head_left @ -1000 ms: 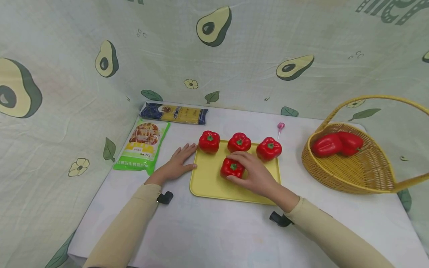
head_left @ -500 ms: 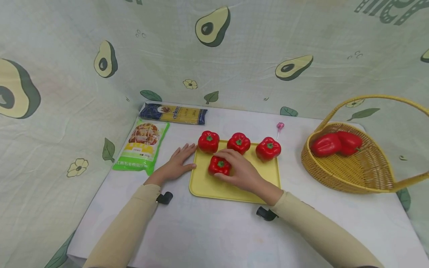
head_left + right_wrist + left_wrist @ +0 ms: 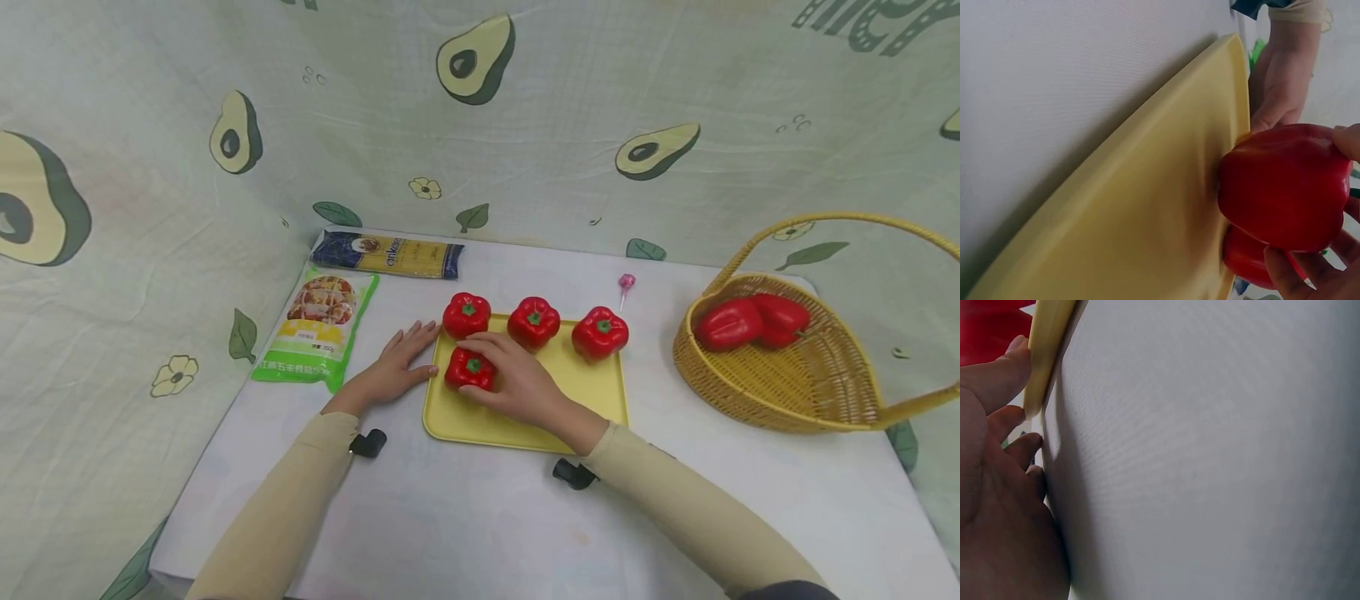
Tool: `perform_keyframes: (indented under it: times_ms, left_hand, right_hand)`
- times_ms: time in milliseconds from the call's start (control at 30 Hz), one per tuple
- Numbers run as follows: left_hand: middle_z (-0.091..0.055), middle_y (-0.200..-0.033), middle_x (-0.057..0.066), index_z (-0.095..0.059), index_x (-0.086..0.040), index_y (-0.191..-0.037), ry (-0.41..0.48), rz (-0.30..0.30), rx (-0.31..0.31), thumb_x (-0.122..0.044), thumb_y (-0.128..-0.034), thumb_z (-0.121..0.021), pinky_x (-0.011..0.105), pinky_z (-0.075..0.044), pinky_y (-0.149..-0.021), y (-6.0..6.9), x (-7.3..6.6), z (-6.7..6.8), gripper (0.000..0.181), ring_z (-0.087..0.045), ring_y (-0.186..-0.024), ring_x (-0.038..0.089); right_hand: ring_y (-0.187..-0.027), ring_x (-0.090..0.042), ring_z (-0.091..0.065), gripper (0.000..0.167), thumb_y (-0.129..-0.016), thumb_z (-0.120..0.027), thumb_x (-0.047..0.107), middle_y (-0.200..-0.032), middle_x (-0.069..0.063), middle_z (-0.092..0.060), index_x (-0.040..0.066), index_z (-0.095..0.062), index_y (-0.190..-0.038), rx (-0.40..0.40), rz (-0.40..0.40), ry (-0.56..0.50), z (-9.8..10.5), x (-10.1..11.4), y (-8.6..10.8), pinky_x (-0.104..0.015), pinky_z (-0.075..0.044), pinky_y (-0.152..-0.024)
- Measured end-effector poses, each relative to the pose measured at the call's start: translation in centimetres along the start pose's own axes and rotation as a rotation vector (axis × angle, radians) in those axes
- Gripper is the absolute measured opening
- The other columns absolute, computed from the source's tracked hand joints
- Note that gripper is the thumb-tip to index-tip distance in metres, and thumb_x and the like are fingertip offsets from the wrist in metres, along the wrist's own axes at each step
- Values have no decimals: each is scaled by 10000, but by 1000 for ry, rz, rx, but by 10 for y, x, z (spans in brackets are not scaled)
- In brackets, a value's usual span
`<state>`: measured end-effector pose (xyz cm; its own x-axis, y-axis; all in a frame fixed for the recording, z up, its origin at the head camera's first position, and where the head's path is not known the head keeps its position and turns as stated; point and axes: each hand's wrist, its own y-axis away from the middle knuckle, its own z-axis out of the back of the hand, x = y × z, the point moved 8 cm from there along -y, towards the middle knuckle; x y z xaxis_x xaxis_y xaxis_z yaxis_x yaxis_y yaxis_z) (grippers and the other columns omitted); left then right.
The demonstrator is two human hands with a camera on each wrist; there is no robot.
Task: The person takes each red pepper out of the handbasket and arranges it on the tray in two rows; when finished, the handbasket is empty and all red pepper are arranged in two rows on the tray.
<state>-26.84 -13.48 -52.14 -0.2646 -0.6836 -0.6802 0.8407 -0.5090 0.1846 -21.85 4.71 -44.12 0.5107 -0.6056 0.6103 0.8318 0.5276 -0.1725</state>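
My right hand (image 3: 517,382) grips a red bell pepper (image 3: 469,372) with a green stem, at the left side of the yellow tray (image 3: 525,429). In the right wrist view, fingers and thumb curl round that pepper (image 3: 1288,187). My left hand (image 3: 390,372) lies with straight, spread fingers on the table beside the tray's left edge. Its thumb (image 3: 1010,369) touches the tray rim in the left wrist view. Along the tray's far edge sit three more red bell peppers: a left one (image 3: 467,316), a middle one (image 3: 533,323) and a right one (image 3: 600,333).
To the right stands a wicker basket (image 3: 720,400) with a tall handle, holding two red peppers (image 3: 731,325). A pink lollipop (image 3: 627,283) lies behind the tray. On the left are a green-edged food packet (image 3: 318,327) and a blue-and-yellow pasta packet (image 3: 390,255).
My right hand has carried the gripped bell pepper leftward across the tray, from near its middle to its left side. The left hand and the other peppers have stayed in place.
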Motion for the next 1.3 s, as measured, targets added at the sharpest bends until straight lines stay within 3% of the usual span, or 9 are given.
perform_keyframes:
  times_ms: [400,1300]
  left_hand:
    - [-144,-1707,6,-203,-232,-1645,6,-4,-2,-422,-1018,-596,464,66,-1266,1,0,1,764,25,-1575,216]
    - [-149,-1707,-1,-200,-239,-1646,-8,-6,-4,-421,-1015,-597,459,56,-1268,0,2,-1,767,16,-1575,211]
  right_hand:
    - [-1354,-179,-475,706,-878,-785,452,-1501,38,-512,244,-504,-1491,55,-77,-3,-7,-3,-8,-417,-528,-1034]
    - [-1376,-168,-445,755,-863,-787,489,-1504,11,-485,230,-485,-1506,22,-36,19,-5,-5,-3,-419,-523,-1044]
